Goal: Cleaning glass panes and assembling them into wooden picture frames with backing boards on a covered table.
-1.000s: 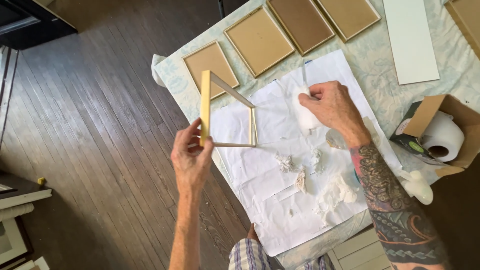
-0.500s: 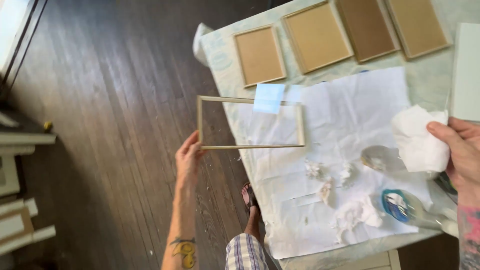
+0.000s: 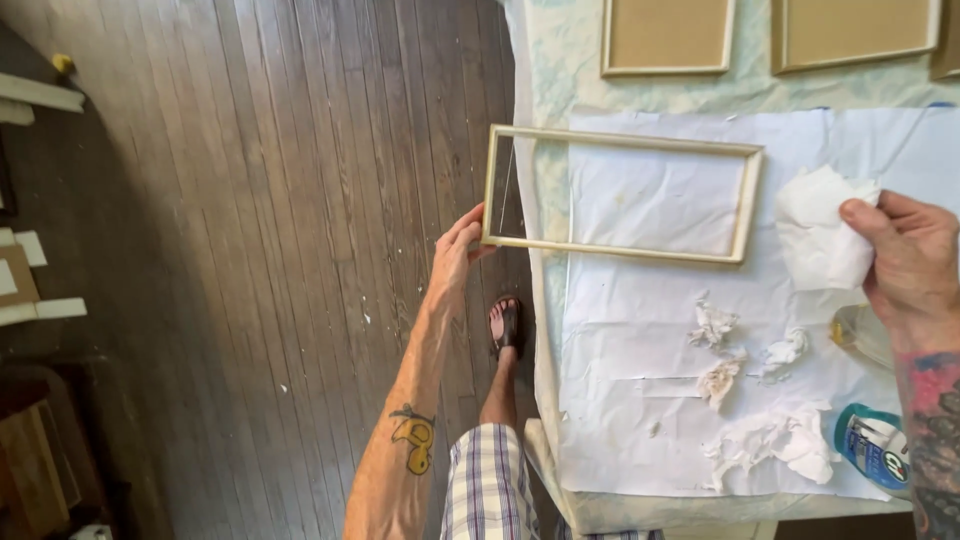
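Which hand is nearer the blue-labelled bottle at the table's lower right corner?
Right. The right hand, holding a wad of white paper towel, is just above the bottle. The left hand holds the gold frame off the table's far side.

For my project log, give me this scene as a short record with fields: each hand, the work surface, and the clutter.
Left hand: grips the short end of a pale rectangular picture frame
Right hand: holds a crumpled white paper towel
Surface: table covered with white paper sheet
Clutter: used paper wads, spray bottle
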